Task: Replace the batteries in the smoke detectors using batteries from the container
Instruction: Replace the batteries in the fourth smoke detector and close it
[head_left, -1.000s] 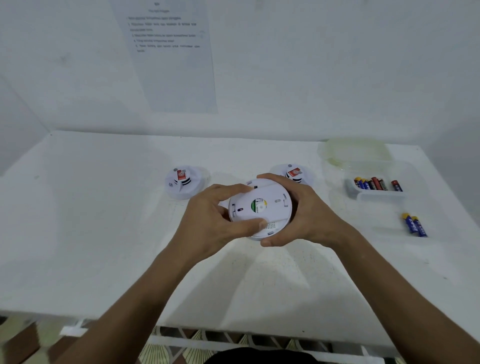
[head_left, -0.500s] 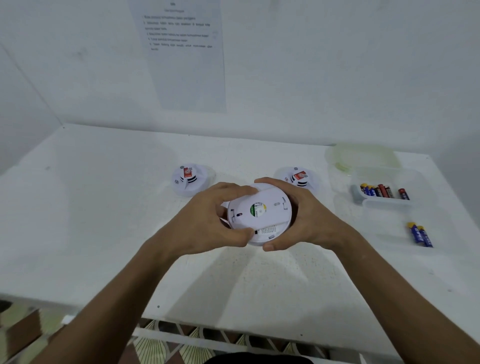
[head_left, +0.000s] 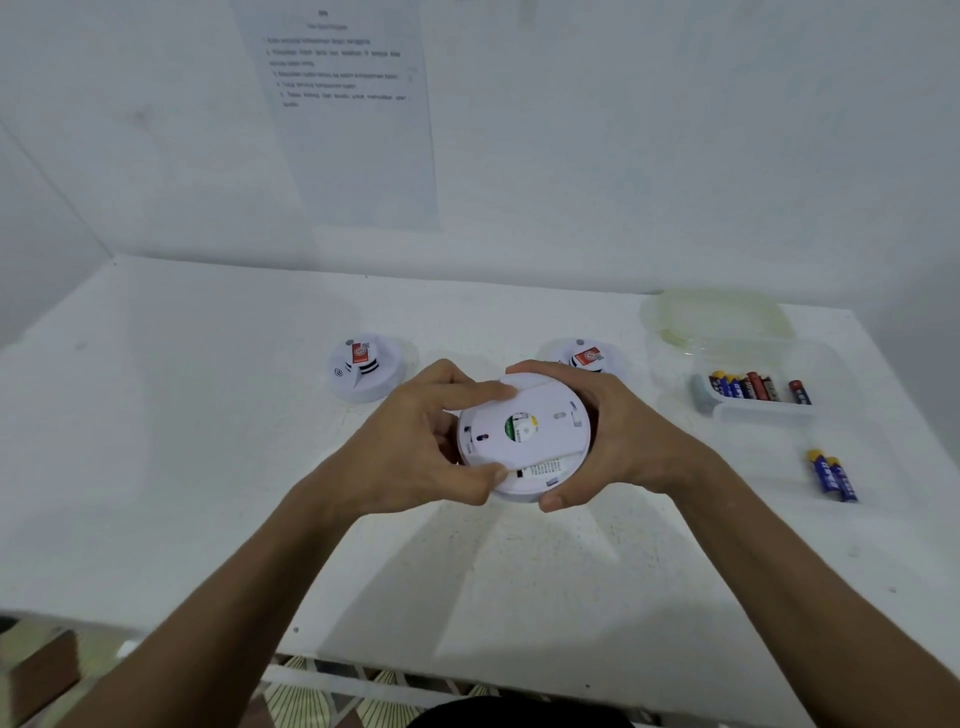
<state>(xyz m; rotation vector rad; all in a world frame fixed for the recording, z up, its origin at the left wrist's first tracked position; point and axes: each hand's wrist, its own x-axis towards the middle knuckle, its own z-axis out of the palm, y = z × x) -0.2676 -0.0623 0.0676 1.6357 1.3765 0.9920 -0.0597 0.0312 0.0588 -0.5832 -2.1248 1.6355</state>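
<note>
A round white smoke detector is held above the table with its back side up, showing a green label in the middle. My left hand grips its left rim between fingers and thumb. My right hand wraps around its right rim. Two other smoke detectors lie on the table behind it, one to the left and one partly hidden by my right hand. A clear plastic container at the right holds several batteries. Two blue batteries lie loose in front of the container.
A clear lid lies behind the container at the back right. A printed sheet hangs on the white wall. The white table ends at a near edge, with patterned floor below.
The detector has turned slightly in my hands, and my left fingers have shifted along its rim. The view has drifted a little, too.
</note>
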